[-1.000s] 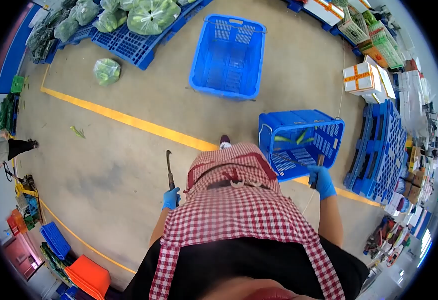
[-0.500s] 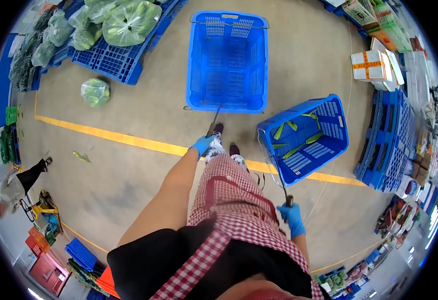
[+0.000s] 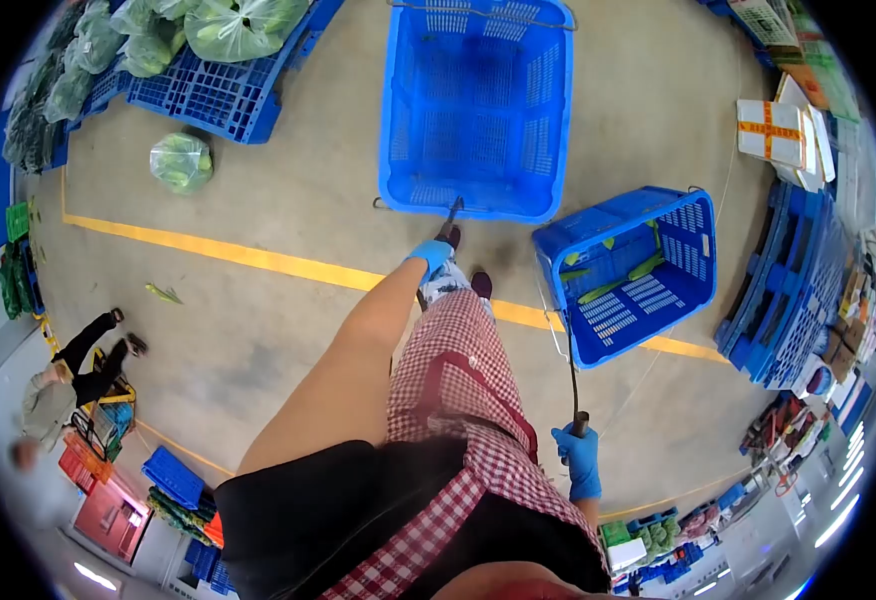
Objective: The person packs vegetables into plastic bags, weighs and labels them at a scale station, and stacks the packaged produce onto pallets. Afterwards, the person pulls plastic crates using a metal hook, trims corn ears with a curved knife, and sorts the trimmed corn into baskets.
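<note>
My left hand [image 3: 432, 256], in a blue glove, is closed on a hook tool [image 3: 455, 208] whose tip is at the near rim of an upright blue crate [image 3: 473, 110]. The bottom of that crate shows nothing in it. My right hand [image 3: 580, 460], also gloved, grips the dark handle of a second hook [image 3: 573, 385]. Its thin metal shaft reaches up to the near edge of another blue crate [image 3: 598, 225], which is tilted and has several green leaves [image 3: 646, 266] inside. Whether either hook is caught on its crate, I cannot tell.
Bagged green vegetables [image 3: 238, 28] lie on blue pallets [image 3: 203, 95] at the upper left, with one bag [image 3: 181, 163] on the floor. White boxes [image 3: 770, 131] and stacked blue pallets [image 3: 783, 285] stand at the right. Another person [image 3: 53, 400] is at the far left.
My left hand has swung forward with its hook to the upright crate. My right hand has moved lower in view with its hook. The tilted crate has turned, and its leaves have shifted.
</note>
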A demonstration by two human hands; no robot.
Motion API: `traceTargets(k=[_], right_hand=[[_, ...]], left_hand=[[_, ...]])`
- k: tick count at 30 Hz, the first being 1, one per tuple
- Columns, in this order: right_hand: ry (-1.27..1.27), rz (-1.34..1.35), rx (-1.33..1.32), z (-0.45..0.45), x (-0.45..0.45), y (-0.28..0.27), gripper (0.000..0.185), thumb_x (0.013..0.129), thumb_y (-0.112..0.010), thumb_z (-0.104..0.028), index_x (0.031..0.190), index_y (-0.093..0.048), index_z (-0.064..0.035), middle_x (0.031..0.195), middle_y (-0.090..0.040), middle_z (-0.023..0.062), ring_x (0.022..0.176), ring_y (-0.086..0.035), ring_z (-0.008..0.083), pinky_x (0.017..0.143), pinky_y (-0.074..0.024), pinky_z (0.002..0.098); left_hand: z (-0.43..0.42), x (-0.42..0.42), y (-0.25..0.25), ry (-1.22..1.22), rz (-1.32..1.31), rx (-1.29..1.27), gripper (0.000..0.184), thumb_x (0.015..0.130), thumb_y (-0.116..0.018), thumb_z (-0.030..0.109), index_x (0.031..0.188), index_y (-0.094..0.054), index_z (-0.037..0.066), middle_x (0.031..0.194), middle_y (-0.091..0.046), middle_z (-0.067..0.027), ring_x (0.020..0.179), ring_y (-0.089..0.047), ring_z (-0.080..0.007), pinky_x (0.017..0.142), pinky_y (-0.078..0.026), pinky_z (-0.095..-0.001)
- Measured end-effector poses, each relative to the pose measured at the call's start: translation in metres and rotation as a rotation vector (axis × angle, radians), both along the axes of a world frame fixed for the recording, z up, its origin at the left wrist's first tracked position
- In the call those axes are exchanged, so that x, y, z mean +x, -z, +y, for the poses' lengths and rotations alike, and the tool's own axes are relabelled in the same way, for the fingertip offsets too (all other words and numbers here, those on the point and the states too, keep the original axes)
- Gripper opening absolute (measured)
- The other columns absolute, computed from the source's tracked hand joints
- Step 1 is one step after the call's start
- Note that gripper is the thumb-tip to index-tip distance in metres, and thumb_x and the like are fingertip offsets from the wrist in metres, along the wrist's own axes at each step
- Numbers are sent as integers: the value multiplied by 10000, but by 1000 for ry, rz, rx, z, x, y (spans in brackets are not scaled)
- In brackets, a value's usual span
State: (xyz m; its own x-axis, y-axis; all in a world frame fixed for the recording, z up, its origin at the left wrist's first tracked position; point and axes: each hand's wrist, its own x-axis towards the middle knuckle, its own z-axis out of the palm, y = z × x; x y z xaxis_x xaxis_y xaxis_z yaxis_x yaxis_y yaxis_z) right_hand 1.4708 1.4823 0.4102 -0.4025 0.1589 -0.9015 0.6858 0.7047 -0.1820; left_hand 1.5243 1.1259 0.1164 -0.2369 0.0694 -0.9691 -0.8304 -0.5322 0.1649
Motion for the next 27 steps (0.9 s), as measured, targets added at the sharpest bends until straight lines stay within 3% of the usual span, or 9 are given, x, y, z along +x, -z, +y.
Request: traceTargets(k=[3,9,12,18,23,27], right_hand=[[-12,1,-7,-3,-8,-7,197,660,-687,-84,629,-493,-67,488,-466,17,367,-419,100,325,-287,226],[-84,1,-59,21,-6,-6,199,663,-690,-90,640,-493,-69,495,-471,15,373,-420,99,328,-287,232],[-125,6,-110,35,-3,-4,194,663,-692,-96,640,-503,-64,507,-479,12,382,-420,93,339,-294,230],[-229,0,-202,78,-7,2,200,661,-705,-125,645,-519,-52,527,-494,10,386,-418,83,352,-311,220],[-63,78,-306,114,-5,10,206,673,-707,-101,679,-504,-66,518,-473,11,366,-404,89,338,-305,227],[-262,114,-226,123,27,25,246,636,-717,-220,656,-556,-36,534,-515,27,397,-459,107,358,-347,239]], left_hand=[[-13,-2,-8,107,-69,-96,212,799,-425,172,682,-533,32,524,-469,-81,388,-446,-167,351,-356,-313],[-55,57,-38,-25,-195,-187,243,811,-484,260,968,-493,75,637,-473,-69,471,-468,-138,395,-387,-265],[-79,81,-70,73,-242,-312,258,824,-437,253,984,-540,79,689,-526,-86,505,-501,-157,402,-401,-280],[-84,114,-151,265,-273,-447,258,790,-517,272,970,-503,88,631,-479,-75,467,-457,-152,402,-379,-277],[-69,135,-185,308,-247,-406,235,783,-545,288,921,-508,101,600,-455,-63,468,-446,-155,419,-381,-283],[-31,158,-212,305,-145,-379,224,786,-566,304,840,-485,103,574,-445,-56,473,-440,-154,433,-378,-282]])
